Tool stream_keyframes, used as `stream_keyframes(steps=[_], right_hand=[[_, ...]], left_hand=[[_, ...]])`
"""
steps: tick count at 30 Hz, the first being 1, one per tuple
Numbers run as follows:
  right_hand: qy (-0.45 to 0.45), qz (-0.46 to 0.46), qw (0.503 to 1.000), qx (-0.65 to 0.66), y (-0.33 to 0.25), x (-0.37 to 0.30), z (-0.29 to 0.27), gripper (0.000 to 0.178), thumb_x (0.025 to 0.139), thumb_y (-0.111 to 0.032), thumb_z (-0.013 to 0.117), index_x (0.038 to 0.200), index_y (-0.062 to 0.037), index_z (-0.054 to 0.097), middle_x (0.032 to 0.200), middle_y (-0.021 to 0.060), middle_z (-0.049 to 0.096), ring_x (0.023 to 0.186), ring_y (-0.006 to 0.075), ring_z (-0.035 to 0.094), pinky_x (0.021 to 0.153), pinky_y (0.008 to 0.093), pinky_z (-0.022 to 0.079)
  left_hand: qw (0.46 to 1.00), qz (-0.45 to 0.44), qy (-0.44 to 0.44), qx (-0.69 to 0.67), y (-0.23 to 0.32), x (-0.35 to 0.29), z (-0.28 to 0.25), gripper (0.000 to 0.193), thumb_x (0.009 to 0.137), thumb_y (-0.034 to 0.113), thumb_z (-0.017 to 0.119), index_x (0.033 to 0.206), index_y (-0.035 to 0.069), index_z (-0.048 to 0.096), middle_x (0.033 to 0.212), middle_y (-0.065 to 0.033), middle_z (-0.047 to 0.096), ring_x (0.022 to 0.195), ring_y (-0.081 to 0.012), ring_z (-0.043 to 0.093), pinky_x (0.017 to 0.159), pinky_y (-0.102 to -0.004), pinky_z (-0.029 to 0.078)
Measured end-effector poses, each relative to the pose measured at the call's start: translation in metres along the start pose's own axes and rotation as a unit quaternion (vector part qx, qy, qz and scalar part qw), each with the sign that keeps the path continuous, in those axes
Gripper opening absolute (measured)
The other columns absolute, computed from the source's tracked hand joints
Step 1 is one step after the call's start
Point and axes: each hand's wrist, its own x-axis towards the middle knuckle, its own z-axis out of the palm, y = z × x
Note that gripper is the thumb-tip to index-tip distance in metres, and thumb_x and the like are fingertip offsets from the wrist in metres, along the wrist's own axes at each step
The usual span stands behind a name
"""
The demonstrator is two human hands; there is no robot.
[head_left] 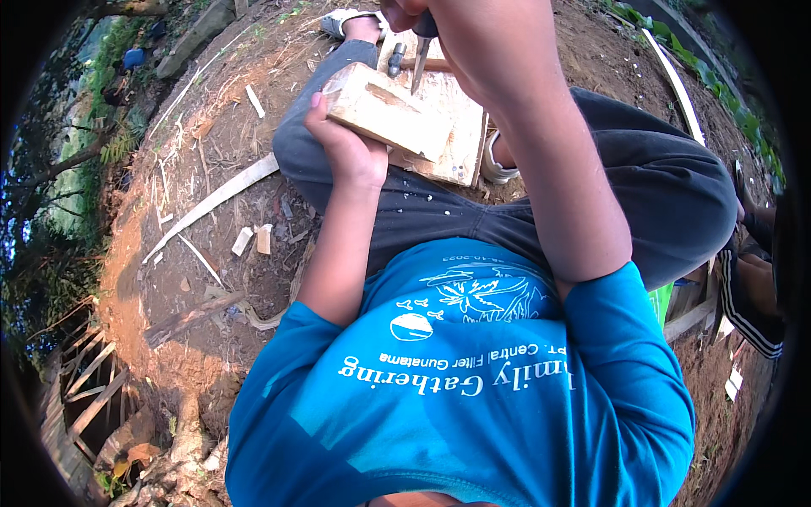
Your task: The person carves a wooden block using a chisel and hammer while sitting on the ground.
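Observation:
A pale wooden block [405,127] with a narrow slot cut into its top face is tilted in my left hand [351,152]. My thumb lies along the block's left end, and the other fingers are hidden beneath it. My right hand [486,42], at the top edge of the view, is closed round the dark handle of a chisel [419,66]. Its metal blade points down just beyond the block's far edge; whether the tip touches wood I cannot tell. Under the block lies a thick wooden board [465,135]. On that board rests a hammer [396,59] with a dark head and wooden handle.
My bent legs [650,169] flank the board. Wood offcuts [253,239], a long pale strip [215,198] and shavings lie on the dirt at left. Another strip [674,84] lies at far right. Another person's leg [752,296] shows at the right edge.

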Motion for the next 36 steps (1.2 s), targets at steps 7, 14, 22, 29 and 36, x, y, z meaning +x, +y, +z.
stream_keyframes(steps=[7,14,22,29,36], right_hand=[[0.029,0.111,0.992,-0.047,-0.035,-0.004,0.013,0.033,0.099,-0.037,0.073,0.083,-0.0093,0.066,0.060,-0.0076,0.052,0.051,0.0016,0.045,0.048,0.0215,0.033],[0.060,0.138,0.984,-0.095,-0.034,-0.018,-0.012,0.050,0.105,-0.050,0.058,0.105,-0.0007,0.065,0.075,0.0023,0.057,0.068,0.0096,0.055,0.066,0.0237,0.044],[0.125,0.182,0.951,-0.216,-0.029,-0.094,-0.108,0.038,0.111,-0.035,0.049,0.130,-0.0042,0.060,0.126,0.0143,0.068,0.102,0.0142,0.065,0.090,0.0300,0.052],[-0.099,0.410,0.736,-0.529,-0.103,-0.079,-0.122,0.032,0.087,-0.016,0.084,0.112,-0.0035,0.068,0.083,0.0011,0.071,0.075,0.0054,0.064,0.067,0.0217,0.050],[-0.511,0.346,0.505,-0.603,-0.070,-0.028,-0.078,0.052,0.098,-0.014,0.058,0.149,-0.0181,0.051,0.104,0.0214,0.070,0.100,0.0398,0.069,0.090,0.0498,0.052]], left_hand=[[0.964,-0.106,-0.071,-0.232,-0.003,0.000,-0.021,0.060,0.094,0.054,0.043,0.118,0.004,0.067,0.115,-0.0168,0.068,0.111,-0.0366,0.063,0.105,-0.0554,0.047],[0.961,-0.124,-0.045,-0.243,-0.030,-0.006,-0.028,0.060,0.100,0.047,0.040,0.140,0.004,0.055,0.140,-0.0175,0.059,0.130,-0.0366,0.056,0.114,-0.0556,0.041],[0.987,-0.091,-0.077,0.107,-0.019,-0.013,-0.054,0.046,0.109,0.023,0.032,0.144,-0.002,0.049,0.138,-0.0178,0.059,0.123,-0.0256,0.063,0.102,-0.0421,0.056],[0.687,0.205,-0.215,0.664,0.008,0.002,-0.075,0.094,0.082,0.061,0.079,0.145,-0.002,0.050,0.137,-0.0207,0.060,0.119,-0.0341,0.060,0.105,-0.0452,0.050],[0.704,0.277,-0.207,0.621,-0.023,0.028,-0.104,0.094,0.073,0.050,0.090,0.146,0.003,0.053,0.146,-0.0151,0.056,0.140,-0.0350,0.046,0.118,-0.0456,0.035]])
